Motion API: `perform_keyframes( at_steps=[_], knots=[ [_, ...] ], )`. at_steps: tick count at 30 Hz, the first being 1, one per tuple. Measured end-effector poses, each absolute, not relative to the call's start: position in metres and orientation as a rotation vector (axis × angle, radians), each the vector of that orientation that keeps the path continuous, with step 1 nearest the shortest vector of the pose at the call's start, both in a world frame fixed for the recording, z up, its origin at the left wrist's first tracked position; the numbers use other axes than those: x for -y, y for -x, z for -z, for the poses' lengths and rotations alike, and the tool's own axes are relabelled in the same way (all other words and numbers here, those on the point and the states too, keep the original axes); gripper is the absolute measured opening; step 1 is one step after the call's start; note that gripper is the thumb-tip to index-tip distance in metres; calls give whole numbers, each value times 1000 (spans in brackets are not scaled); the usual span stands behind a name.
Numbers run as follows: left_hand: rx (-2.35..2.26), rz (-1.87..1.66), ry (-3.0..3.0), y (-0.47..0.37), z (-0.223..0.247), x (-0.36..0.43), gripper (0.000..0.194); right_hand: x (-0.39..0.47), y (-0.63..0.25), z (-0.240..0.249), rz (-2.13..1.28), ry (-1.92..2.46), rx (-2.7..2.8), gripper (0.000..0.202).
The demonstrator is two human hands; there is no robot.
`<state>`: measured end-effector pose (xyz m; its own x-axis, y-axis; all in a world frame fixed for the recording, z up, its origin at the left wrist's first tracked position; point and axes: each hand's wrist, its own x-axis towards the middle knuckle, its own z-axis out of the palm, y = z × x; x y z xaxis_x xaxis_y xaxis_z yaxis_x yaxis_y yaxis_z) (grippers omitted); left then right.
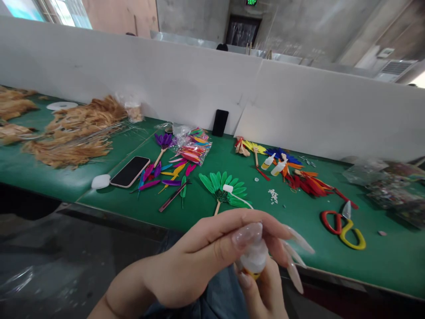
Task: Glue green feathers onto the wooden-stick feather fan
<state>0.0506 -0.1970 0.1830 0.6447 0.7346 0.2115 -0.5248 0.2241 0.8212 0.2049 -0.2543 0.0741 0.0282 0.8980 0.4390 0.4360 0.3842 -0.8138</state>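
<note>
Below the table (pixel 232 221) edge, both hands' fingers (pixel 247 234) clamp a small, light, slippery glue bottle (pixel 255 259); gripping its squeezable body seems safest.

My green padded counter (pixel 381 261) carries a green feather fan (pixel 224 188), loose coloured feathers (pixel 166 175), a black-screened phone (pixel 130 171) and red-and-yellow-handled scissors (pixel 343 226).
</note>
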Motion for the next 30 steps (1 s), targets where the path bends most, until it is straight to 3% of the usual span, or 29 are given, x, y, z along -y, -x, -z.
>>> perform_keyframes(
  at_steps=[5, 12, 18, 25, 30],
  knots=[
    [-200, -850, -959, -50, -183, 200, 29, 256, -204, -83, -331, 1207, 1677, 47],
    [-245, -934, -861, -57, -182, 205, 20, 258, -201, -79, -496, 1140, 1727, 48],
    [-218, -1024, -719, -65, -178, 209, 25, 259, -202, -73, -476, 1202, 1695, 49],
    [-154, -867, -883, -58, -181, 202, 25, 273, -206, -74, -780, 1213, 1536, 42],
    [-206, -866, -966, -59, -182, 203, 24, 275, -205, -66, -804, 1230, 1455, 47]
  ],
)
